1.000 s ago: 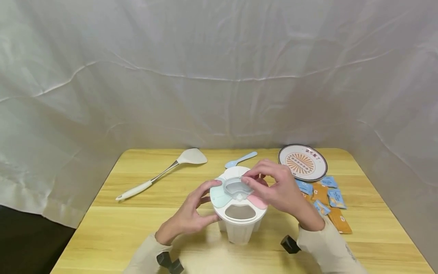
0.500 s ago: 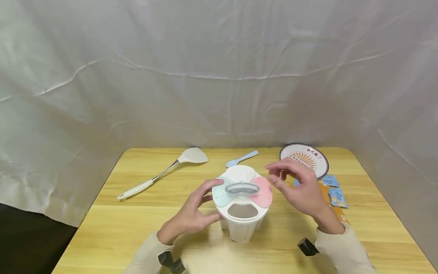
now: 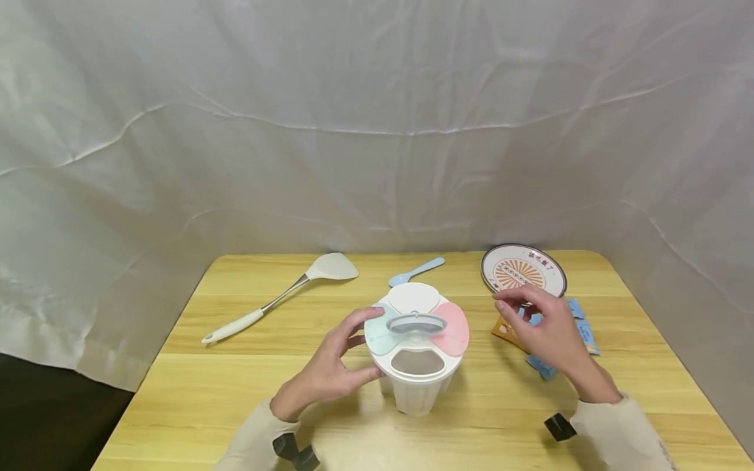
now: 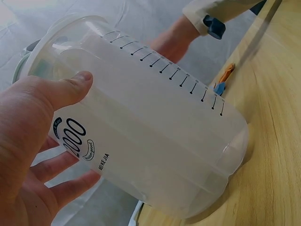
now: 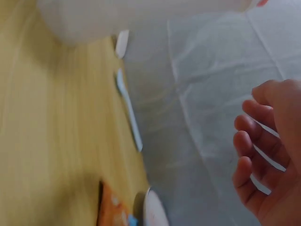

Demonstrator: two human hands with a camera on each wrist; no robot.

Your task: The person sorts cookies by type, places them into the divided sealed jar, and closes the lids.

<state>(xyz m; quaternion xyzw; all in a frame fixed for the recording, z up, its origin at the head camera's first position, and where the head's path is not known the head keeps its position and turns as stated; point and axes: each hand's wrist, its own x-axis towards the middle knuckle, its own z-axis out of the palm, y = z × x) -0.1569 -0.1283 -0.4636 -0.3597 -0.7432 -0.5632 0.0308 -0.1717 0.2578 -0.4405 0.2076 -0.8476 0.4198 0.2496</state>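
Note:
Upright on the table stands a translucent white storage canister (image 3: 414,398). Its round lid has a mint section (image 3: 381,335), a pink section (image 3: 453,330) and a white one at the back. A grey flap (image 3: 417,323) stands raised at the lid's centre, behind an uncovered opening (image 3: 418,362). My left hand (image 3: 330,366) grips the canister at its upper left side, thumb on the wall in the left wrist view. My right hand (image 3: 550,330), fingers loosely bent and holding nothing, hovers over orange packets (image 3: 508,332) and blue packets (image 3: 587,335), partly hiding them.
A white plate (image 3: 544,278) with a sunburst print lies at the back right. Behind the canister is a light blue spoon (image 3: 418,270). To the left lies a white-handled spatula (image 3: 332,267). Grey cloth (image 3: 377,163) hangs behind the table.
My right hand has let go of the lid's flap and moved right, over the packets. The flap now stands upright. My left hand stays on the canister.

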